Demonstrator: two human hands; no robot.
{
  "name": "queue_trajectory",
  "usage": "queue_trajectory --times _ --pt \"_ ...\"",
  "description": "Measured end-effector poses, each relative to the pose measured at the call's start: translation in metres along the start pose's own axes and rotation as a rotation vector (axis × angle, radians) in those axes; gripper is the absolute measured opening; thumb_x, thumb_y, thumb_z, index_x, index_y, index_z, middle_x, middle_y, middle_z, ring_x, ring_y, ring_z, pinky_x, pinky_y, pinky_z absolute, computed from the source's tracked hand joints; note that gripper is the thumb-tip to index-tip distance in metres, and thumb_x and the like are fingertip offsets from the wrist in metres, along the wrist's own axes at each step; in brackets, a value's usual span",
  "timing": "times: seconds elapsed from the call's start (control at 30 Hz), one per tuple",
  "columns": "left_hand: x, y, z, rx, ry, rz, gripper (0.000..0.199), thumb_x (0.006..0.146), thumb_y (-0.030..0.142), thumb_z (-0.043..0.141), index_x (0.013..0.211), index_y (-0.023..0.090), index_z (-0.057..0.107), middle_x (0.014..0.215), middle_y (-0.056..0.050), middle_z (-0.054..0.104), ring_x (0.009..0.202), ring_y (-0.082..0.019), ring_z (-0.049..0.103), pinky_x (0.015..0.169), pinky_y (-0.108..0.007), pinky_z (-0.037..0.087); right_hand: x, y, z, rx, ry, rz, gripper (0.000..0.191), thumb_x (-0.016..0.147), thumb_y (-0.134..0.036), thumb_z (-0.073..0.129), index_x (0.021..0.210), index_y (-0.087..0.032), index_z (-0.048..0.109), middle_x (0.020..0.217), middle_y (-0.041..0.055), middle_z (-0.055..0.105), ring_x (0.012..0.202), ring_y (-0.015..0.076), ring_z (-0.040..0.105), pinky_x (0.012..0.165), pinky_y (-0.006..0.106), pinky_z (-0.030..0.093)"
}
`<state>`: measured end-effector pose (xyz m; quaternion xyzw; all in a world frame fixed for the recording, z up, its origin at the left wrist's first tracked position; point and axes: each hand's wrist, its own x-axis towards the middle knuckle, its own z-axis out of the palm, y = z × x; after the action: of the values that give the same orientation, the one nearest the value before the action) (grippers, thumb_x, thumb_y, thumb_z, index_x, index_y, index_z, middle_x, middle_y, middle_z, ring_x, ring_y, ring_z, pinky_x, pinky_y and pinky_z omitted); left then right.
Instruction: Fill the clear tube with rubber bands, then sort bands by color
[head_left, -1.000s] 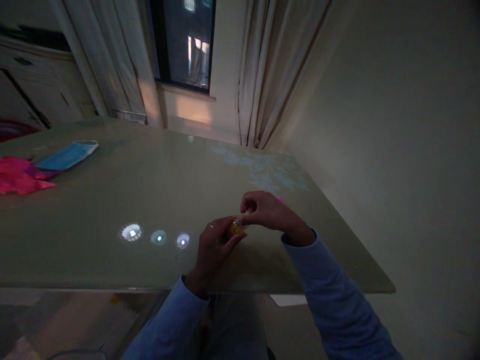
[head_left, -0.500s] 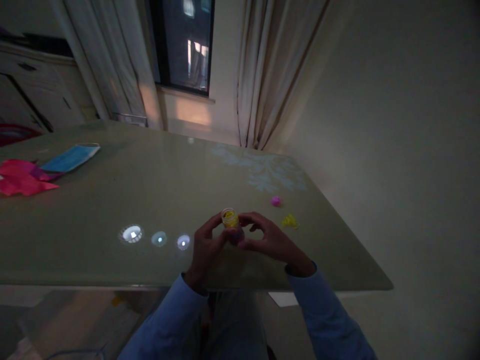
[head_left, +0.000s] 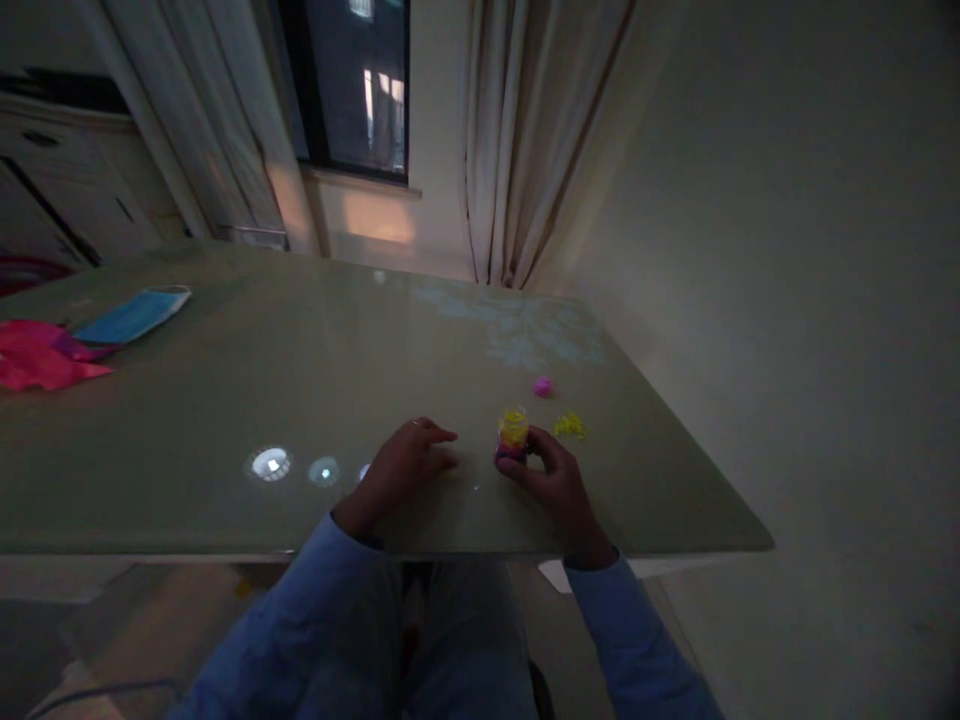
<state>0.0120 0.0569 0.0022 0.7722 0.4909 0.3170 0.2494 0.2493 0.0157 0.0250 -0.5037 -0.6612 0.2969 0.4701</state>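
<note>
My right hand [head_left: 551, 480] grips a small clear glass jar [head_left: 514, 432] by its lower part, thumb in front and fingers on the right side. Yellow contents fill the upper part of the jar, with red and dark layers below. The jar is upright, its mouth uncovered. To its left, my left hand [head_left: 409, 465] hovers over or rests on the table, fingers apart and nothing in them. A little heap of yellow bits [head_left: 570, 425] lies right of the jar. Just behind the jar sits a small pink object [head_left: 543, 386], its kind too small to tell.
The glossy greenish table [head_left: 300, 380] ends at a front edge before my lap and a slanting right edge near the wall. At the far left lie a blue face mask [head_left: 135, 315] and a crumpled pink-red sheet [head_left: 49, 355]. Curtains [head_left: 517, 150] hang behind the table.
My left hand has let go of the jar and drawn away to the left. My right hand has carried the jar a little to the right, nearer the yellow bits.
</note>
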Motion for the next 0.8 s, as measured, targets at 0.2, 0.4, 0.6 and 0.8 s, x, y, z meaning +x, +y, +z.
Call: queue_trajectory --times 0.2,0.4,0.6,0.8 --pt "0.018 0.002 0.003 0.245 -0.277 0.056 0.019 0.086 0.021 0.058 0.09 0.022 0.077 0.097 -0.007 0.069 0.088 -0.02 0.063 0.078 -0.029 0.047 -0.022 0.011 -0.005 0.036 -0.008 0.034 0.036 0.075 -0.037 0.078 0.105 -0.021 0.069 0.1 0.0069 0.071 0.09 0.0213 0.063 0.083 0.035 0.051" --pt "0.055 0.002 0.013 0.238 -0.327 0.153 0.016 0.086 0.017 0.057 0.085 0.018 0.072 0.092 -0.006 0.069 0.083 -0.018 0.063 0.074 -0.028 0.045 -0.04 0.02 -0.007 0.181 -0.046 0.063 0.035 0.075 -0.039 0.079 0.102 -0.019 0.068 0.097 0.0059 0.07 0.09 0.0208 0.063 0.083 0.033 0.051" --pt "0.103 0.035 0.061 0.001 -0.276 0.324 0.012 0.084 0.02 0.062 0.084 0.017 0.074 0.084 -0.005 0.07 0.074 -0.015 0.062 0.072 -0.026 0.047 -0.042 0.023 -0.017 0.182 0.037 0.099 0.033 0.074 -0.036 0.079 0.1 -0.019 0.067 0.093 0.0046 0.069 0.088 0.0205 0.062 0.081 0.031 0.05" --pt "0.137 0.066 0.111 -0.012 -0.318 0.401 0.015 0.087 0.022 0.062 0.087 0.017 0.076 0.088 -0.006 0.073 0.081 -0.018 0.065 0.077 -0.027 0.047 -0.052 0.035 -0.038 0.191 0.065 0.152 0.036 0.074 -0.037 0.08 0.102 -0.019 0.067 0.093 0.0049 0.069 0.089 0.0215 0.063 0.082 0.032 0.05"
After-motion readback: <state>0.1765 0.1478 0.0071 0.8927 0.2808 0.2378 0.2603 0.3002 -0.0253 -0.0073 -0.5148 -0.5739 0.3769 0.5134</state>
